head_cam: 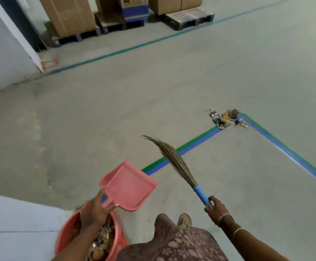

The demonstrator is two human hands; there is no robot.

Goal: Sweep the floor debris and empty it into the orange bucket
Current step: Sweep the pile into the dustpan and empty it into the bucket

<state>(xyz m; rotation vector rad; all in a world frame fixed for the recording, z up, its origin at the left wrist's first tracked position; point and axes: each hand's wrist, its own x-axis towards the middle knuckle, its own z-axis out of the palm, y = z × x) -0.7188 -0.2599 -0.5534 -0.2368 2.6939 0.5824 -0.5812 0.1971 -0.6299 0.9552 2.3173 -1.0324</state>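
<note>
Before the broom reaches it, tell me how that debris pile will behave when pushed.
The debris pile looks like loose scraps, so probably scatters rather than slides as one. Small pieces, likely light. The broom has thin curved bristles that may flex over some.

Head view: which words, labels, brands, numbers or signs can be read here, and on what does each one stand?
No text is legible anywhere in this view.
On the blue-banded box: dark print, too blurred to read.
On the red floor marking: too blurred, no words can be made out.
On the dustpan, broom and orange bucket: no lettering visible.
</note>
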